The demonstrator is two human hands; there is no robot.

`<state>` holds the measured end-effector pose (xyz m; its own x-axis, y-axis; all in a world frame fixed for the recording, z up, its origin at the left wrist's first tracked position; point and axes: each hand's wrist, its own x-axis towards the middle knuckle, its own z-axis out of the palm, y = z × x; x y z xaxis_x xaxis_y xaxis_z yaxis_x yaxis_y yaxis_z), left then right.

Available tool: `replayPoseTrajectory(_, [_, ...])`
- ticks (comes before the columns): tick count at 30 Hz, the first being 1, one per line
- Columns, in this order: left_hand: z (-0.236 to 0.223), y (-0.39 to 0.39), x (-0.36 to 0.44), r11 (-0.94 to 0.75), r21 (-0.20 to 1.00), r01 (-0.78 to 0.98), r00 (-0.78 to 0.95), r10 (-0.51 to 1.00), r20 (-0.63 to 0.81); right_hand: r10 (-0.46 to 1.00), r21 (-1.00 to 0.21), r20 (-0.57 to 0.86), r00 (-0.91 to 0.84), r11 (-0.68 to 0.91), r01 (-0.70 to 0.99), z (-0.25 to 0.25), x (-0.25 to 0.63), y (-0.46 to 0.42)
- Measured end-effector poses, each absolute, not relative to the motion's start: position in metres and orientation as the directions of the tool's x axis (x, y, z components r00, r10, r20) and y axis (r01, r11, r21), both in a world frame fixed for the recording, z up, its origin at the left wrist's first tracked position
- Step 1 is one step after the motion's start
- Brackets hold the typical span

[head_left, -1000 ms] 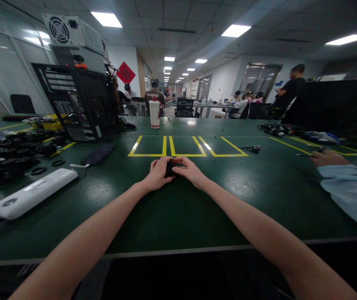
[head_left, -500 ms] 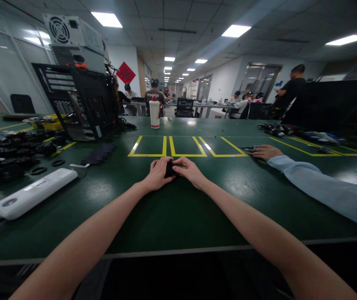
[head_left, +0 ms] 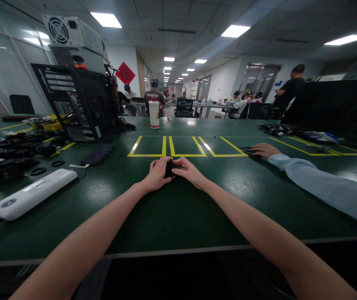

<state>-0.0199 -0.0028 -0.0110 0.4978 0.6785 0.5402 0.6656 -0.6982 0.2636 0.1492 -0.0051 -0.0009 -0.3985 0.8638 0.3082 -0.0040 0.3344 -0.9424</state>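
A small black part (head_left: 169,168) is between my two hands, low over the green table (head_left: 178,208). Its kind is too small and too covered to make out. My left hand (head_left: 157,173) wraps round its left side, with the thumb along the near edge. From the right, the thumb and fingertips of my right hand (head_left: 188,171) grip the same part. Beyond my hands, yellow tape outlines (head_left: 187,155) mark the table top.
At the left lie a white power strip (head_left: 34,193), black rings (head_left: 38,171) and heaped black parts. An open computer case (head_left: 81,100) carries stacked power supplies (head_left: 72,37). A white cup (head_left: 154,114) stands at the back. A co-worker's hand (head_left: 264,150) rests at the right.
My right thumb has shifted slightly on the black part. Both arms otherwise stay where they were.
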Motion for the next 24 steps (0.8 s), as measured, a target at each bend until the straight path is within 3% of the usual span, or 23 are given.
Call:
replayPoseTrajectory(14, [-0.0099, -0.0038, -0.0202, -0.702, 0.272, 0.658, 0.502, 0.678, 0.537, 0.883, -0.972, 0.23, -0.408, 0.231, -0.047, -0.0012, 0.1472, -0.0021])
replayPoseTrajectory(19, [-0.0112, -0.0027, -0.0197, -0.698, 0.263, 0.666, 0.496, 0.678, 0.543, 0.854, -0.947, 0.311, -0.416, 0.313, -0.066, -0.0021, 0.1484, -0.0022])
replayPoseTrajectory(24, [-0.0117, -0.0016, -0.0199, -0.7, 0.27, 0.661, 0.497, 0.678, 0.542, 0.874, -0.95, 0.298, -0.385, 0.312, -0.026, -0.0057, 0.1479, -0.0003])
